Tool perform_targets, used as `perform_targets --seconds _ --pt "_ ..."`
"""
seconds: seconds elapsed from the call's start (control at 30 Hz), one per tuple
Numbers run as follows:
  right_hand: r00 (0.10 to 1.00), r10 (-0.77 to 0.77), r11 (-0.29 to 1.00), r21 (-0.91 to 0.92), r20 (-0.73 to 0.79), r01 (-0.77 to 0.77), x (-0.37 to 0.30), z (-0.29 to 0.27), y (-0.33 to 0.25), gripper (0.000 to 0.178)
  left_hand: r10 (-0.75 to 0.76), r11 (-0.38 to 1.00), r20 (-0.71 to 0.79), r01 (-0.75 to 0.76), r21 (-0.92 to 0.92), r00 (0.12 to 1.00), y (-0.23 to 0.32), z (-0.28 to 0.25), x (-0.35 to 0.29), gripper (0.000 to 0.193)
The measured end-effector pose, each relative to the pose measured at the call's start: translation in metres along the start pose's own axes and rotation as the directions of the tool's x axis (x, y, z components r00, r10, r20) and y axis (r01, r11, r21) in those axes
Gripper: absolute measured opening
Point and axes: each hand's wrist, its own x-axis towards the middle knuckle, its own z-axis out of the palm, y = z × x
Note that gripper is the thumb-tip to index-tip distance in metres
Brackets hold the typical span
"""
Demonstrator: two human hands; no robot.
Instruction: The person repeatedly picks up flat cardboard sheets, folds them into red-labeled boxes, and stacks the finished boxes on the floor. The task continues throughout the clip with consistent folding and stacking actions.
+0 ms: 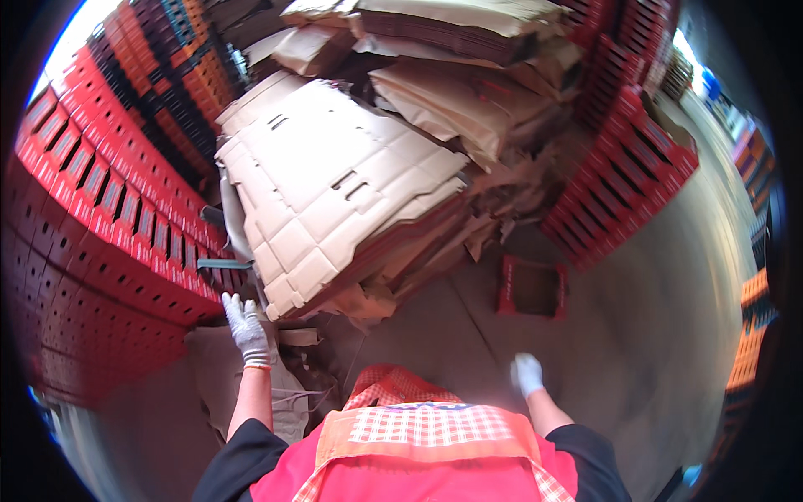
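Tan cardboard is making up the main item: we are finding a stack of flat die-cut blanks [314, 180] standing directly ahead of the person, its nearest corner pointing toward the left hand [248, 333]. That gloved hand is showing fingers extended and spread, gripping nothing; its fingertips are sitting just beside that corner, and we are not confirming contact. The gloved right hand [527, 374] is hanging well apart from the stack's right edge; it is appearing blurred, so we are not able to tell how its fingers are curled.

On handling, we are judging that the broad, creased top blank [322, 134] is calling for a palm at each side edge and level support, so that its fold lines are not buckling. We are also advising careful footing around the crumpled brown paper [219, 368] below the nearest corner.

Regarding the premises, the grey-brown floor [435, 335] is showing a straight joint and carrying a small red open tray [505, 293] off the stack's right edge. Paper-wrapped bundles [464, 100] are lying beyond the far edge; red slotted trays [125, 188] are walling the left side, orange and black crates [163, 75] rising behind them.
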Motion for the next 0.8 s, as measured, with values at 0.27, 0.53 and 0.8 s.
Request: perform_targets --seconds 0.27,0.53,0.8 --pt "0.412 -0.664 0.631 0.172 0.624 0.757 0.026 0.328 -0.339 0.018 -0.058 0.974 -0.067 0.071 0.215 0.996 -0.008 0.085 0.106 0.101" --pt "0.305 -0.804 -0.069 -0.591 0.510 0.804 0.187 0.487 -0.463 0.055 -0.538 0.759 0.003 0.483 0.436 0.843 -0.048 0.130 0.200 0.111" --pt "0.669 -0.566 0.059 -0.786 0.482 0.615 0.185 0.508 -0.435 0.086 -0.656 0.706 -0.141 0.669 0.230 0.741 -0.074 0.152 0.216 0.100"
